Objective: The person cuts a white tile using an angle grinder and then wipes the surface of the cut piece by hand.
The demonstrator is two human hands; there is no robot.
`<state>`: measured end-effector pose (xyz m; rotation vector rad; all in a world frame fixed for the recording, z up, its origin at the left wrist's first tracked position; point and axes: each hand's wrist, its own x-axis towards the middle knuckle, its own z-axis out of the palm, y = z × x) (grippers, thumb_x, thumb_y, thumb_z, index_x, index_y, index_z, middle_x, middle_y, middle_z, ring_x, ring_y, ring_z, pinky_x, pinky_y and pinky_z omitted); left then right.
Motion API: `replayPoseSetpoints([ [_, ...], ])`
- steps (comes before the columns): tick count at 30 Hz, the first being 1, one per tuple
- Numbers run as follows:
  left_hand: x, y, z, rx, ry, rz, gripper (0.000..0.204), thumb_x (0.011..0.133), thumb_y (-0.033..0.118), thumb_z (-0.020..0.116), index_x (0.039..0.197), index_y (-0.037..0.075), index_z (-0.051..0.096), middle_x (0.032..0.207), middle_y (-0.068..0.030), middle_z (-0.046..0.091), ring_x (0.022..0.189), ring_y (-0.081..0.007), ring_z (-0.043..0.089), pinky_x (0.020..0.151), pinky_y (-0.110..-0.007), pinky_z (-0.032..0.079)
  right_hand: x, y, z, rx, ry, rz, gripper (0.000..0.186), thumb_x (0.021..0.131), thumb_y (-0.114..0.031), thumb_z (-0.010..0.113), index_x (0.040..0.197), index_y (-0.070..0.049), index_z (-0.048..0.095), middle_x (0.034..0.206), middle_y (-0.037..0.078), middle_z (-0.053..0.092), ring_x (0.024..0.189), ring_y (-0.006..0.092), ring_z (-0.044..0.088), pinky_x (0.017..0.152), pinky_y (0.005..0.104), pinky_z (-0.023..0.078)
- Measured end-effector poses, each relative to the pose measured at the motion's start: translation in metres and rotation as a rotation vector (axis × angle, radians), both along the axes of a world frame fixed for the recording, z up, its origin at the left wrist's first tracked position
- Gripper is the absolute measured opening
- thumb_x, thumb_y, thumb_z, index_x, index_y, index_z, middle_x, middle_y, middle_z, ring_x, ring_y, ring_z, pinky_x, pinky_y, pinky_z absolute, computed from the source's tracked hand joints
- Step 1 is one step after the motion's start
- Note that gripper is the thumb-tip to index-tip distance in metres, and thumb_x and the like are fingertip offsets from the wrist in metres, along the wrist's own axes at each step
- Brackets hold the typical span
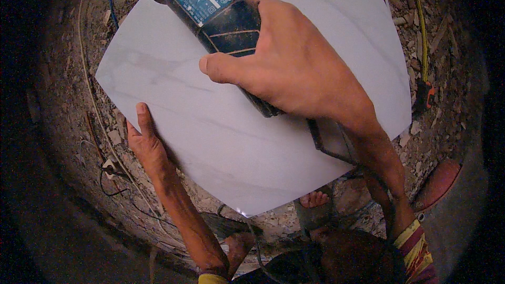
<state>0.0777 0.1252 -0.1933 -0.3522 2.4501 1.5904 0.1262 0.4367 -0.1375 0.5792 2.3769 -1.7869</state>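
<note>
A large white marbled tile (173, 121) lies before me, with faint grey veins across its face. My right hand (294, 58) is closed around the body of a dark power tool (231, 29), apparently an angle grinder, with a blue label. The tool's working end runs out of view at the top, so I cannot see a disc. From its rear end a black cord (334, 153) trails over the tile toward my right forearm. At the tile's left edge my left hand (146, 142) grips it, thumb on top and the other fingers mostly hidden below.
Broken rubble (110, 137) covers the ground around the tile. A tape measure (424, 96) lies at the right with its yellow blade (422, 31) drawn out. Thin cables and a pale plug (109, 168) are at the left. A bare foot (315, 199) shows below the tile.
</note>
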Motion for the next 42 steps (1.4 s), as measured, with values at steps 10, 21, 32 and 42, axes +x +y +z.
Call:
replayPoseSetpoints([
  [10, 0.001, 0.019, -0.004, 0.041, -0.058, 0.063, 0.069, 0.110, 0.051, 0.073, 0.151, -0.003, 0.060, 0.139, -0.0140, 0.073, 0.118, -0.0230, 0.071, 0.106, -0.038, 0.056, 0.005, 0.017, 0.020, 0.062, -0.090, 0.020, 0.068, 0.079, -0.037, 0.082, 0.116, 0.018, 0.065, 0.099, 0.037, 0.077, 0.093, 0.0492, 0.079, 0.088, 0.0535, 0.063],
  [21, -0.002, 0.013, -0.007, -0.026, -0.033, -0.009, 0.079, 0.109, 0.057, 0.071, 0.155, -0.005, 0.054, 0.141, -0.0168, 0.073, 0.118, -0.0279, 0.073, 0.104, -0.042, 0.058, 0.012, 0.014, 0.015, 0.028, -0.028, -0.012, 0.064, 0.079, -0.035, 0.083, 0.113, 0.017, 0.067, 0.093, 0.035, 0.077, 0.090, 0.0483, 0.080, 0.087, 0.0524, 0.063],
  [32, 0.000, 0.006, -0.005, -0.057, -0.002, -0.010, 0.081, 0.108, 0.060, 0.070, 0.155, -0.004, 0.054, 0.139, -0.0176, 0.073, 0.116, -0.0286, 0.073, 0.102, -0.042, 0.058, 0.020, 0.009, 0.015, 0.018, -0.029, -0.010, 0.067, 0.081, -0.035, 0.082, 0.117, 0.018, 0.063, 0.096, 0.036, 0.076, 0.092, 0.0501, 0.078, 0.088, 0.0528, 0.062],
  [42, -0.001, 0.001, -0.006, -0.036, -0.031, 0.013, 0.079, 0.108, 0.062, 0.069, 0.152, -0.004, 0.058, 0.142, -0.0165, 0.071, 0.120, -0.0283, 0.070, 0.108, -0.044, 0.055, 0.027, 0.005, 0.020, -0.018, -0.108, -0.022, 0.051, 0.083, -0.034, 0.091, 0.110, 0.004, 0.069, 0.086, 0.012, 0.070, 0.078, 0.0233, 0.067, 0.077, 0.0407, 0.056],
])
